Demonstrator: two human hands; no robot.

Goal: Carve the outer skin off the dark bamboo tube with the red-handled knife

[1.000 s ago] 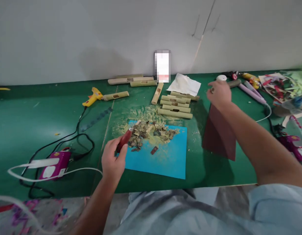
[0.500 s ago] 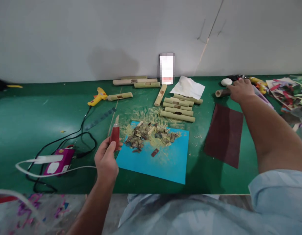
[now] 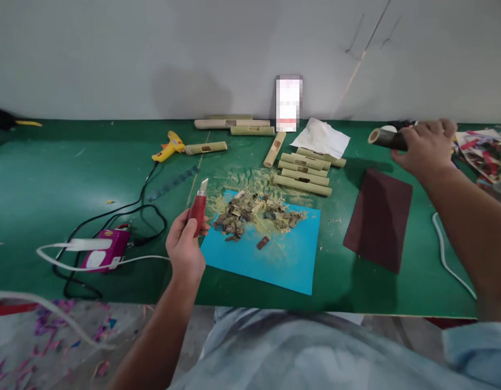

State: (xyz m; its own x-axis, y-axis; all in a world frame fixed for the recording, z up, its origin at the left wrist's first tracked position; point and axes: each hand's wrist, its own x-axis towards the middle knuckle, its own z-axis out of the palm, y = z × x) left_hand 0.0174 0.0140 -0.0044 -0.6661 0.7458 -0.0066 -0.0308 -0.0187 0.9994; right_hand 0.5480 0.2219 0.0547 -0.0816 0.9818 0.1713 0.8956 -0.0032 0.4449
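Note:
My left hand [image 3: 184, 245] is closed round the red handle of a small carving knife [image 3: 199, 206], blade pointing up, just left of a blue sheet [image 3: 274, 259]. A heap of bark chips and sawdust [image 3: 256, 212] lies on that sheet. My right hand [image 3: 427, 145] is closed on a dark bamboo tube [image 3: 385, 138], lifted above the green table [image 3: 51, 179] at the far right. A dark red sandpaper sheet [image 3: 379, 218] lies below that hand.
Several pale bamboo tubes [image 3: 303, 172] lie stacked behind the blue sheet, more [image 3: 234, 125] along the wall. A white cloth [image 3: 321, 138], a yellow glue gun [image 3: 169, 147] with black cable, a purple device [image 3: 104, 254] and coloured scraps [image 3: 486, 151] are also on the table.
My right hand has reached to the far right, gripped the dark bamboo tube and lifted it off the table. My left hand has raised the knife off the chip heap, blade up.

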